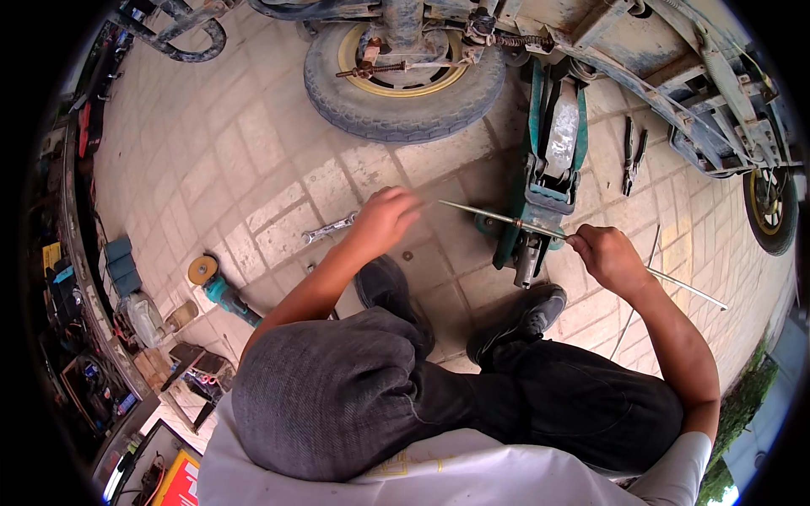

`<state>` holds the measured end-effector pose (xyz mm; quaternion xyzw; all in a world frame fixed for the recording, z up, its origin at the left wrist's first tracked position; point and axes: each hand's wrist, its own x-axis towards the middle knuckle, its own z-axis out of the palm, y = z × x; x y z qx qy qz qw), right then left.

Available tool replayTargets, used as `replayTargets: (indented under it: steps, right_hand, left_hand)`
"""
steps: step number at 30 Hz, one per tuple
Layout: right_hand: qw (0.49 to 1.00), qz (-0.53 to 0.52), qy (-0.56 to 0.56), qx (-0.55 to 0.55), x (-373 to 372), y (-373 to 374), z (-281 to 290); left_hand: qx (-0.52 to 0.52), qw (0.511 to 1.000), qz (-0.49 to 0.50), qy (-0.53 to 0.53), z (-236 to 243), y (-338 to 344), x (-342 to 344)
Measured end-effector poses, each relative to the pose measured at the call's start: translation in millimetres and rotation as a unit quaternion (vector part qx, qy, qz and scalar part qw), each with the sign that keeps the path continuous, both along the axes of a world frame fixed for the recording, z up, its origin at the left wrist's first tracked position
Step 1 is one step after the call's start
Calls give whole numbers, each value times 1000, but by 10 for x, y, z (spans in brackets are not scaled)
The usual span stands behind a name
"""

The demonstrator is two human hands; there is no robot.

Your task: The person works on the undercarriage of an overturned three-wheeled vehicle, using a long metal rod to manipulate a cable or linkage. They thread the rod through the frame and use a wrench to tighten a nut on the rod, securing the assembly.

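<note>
My right hand (609,260) is closed around one end of a thin metal rod (478,210) with a small collar partway along it. The rod points left across the front of a green floor jack (548,201), narrowing toward its free end. My left hand (386,221) is raised just left of that free end, apart from it. Its fingers are smeared by motion, so their grip is unclear. Below the left hand, a combination wrench (330,228) lies on the paving.
A vehicle wheel (405,124) and rusty underframe stand ahead. Pliers (631,160) lie right of the jack, and a long metal bar (688,288) beyond my right forearm. An angle grinder (221,293) rests at left, near a cluttered tool shelf (93,312).
</note>
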<state>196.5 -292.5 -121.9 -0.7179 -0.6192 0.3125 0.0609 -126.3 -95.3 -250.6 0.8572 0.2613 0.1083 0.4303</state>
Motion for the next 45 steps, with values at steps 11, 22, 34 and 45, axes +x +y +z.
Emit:
replayTargets:
  steps: [11,22,34,45]
  right_hand:
    - [1000,27,-10,-2,-44,10,-20]
    - [998,55,-1,5,-178,64,-34]
    - [998,-8,50,-31,-125,90,-32]
    - [997,-12,70,-31,-138,105,-31]
  left_hand:
    - [41,996,-79,-13,317,29,206]
    - [40,989,-95,-110,675,-87,462]
    - [12,971,-2,238,-350,201,-792]
    - [68,975,14,211,-627,119,-695]
